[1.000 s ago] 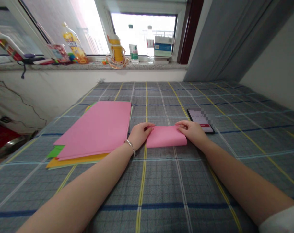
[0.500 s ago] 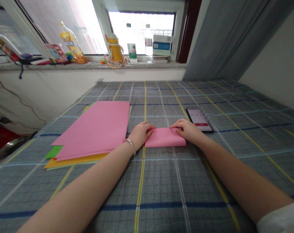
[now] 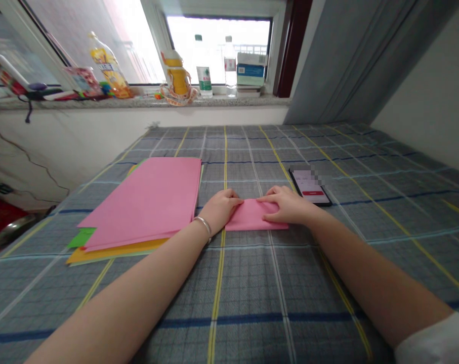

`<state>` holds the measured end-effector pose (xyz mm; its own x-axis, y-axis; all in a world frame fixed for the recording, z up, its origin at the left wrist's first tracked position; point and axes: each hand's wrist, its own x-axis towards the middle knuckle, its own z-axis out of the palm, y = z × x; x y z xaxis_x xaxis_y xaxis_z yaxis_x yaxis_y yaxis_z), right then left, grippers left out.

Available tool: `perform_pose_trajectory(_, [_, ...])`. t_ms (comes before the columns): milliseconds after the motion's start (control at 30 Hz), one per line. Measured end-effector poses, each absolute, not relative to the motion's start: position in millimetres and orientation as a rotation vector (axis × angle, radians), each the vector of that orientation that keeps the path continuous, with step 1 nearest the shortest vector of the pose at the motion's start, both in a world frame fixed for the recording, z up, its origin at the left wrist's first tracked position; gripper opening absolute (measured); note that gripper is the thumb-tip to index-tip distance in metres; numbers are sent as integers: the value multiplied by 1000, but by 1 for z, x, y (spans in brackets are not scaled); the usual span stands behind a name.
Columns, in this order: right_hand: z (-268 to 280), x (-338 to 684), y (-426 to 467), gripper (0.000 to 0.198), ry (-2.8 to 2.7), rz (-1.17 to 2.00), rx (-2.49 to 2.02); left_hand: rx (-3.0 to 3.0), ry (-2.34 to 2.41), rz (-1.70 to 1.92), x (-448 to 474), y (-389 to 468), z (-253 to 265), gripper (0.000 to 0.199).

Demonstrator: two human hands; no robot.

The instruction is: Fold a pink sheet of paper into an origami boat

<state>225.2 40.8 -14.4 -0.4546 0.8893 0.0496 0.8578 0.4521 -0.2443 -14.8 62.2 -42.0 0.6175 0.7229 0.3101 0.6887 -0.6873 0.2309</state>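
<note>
A folded sheet of pink paper point(image 3: 248, 216) lies flat on the checked cloth, its long side facing me. At its far left corner, my left hand point(image 3: 222, 207) is closed, with thumb and fingertips gripping the edge. My right hand point(image 3: 284, 205) lies across the right part of the paper. Its fingers are stretched along the far edge, and its thumb is spread away, pressing on the middle nearer me. A silver bangle point(image 3: 205, 226) is on my left wrist. The paper's right end is partly hidden under my right hand.
A stack of coloured sheets point(image 3: 145, 202), pink on top, lies left of my hands. Just beyond my right hand rests a phone point(image 3: 310, 193) with a lit screen. Bottles, a yellow cup point(image 3: 178, 81) and boxes point(image 3: 251, 71) line the windowsill.
My right thumb has moved from the far edge toward the middle of the paper, away from the fingers. The rounded near fold now looks flatter. My left hand stays at its corner.
</note>
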Motion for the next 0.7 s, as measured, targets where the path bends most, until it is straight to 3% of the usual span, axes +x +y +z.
perform_pose_trajectory(233, [-14,204,24,75,-2572,-2,-1638,2839,1266,499,-17,59,-39,29])
perform_pose_trajectory(433, [-14,198,17,80,-2606,-56,-1653,2856,1287,419,-16,54,-25,29])
perform_pose_trajectory(700, [-16,194,10,85,-2612,-160,-1664,2983,1349,257,-2,19,-25,52])
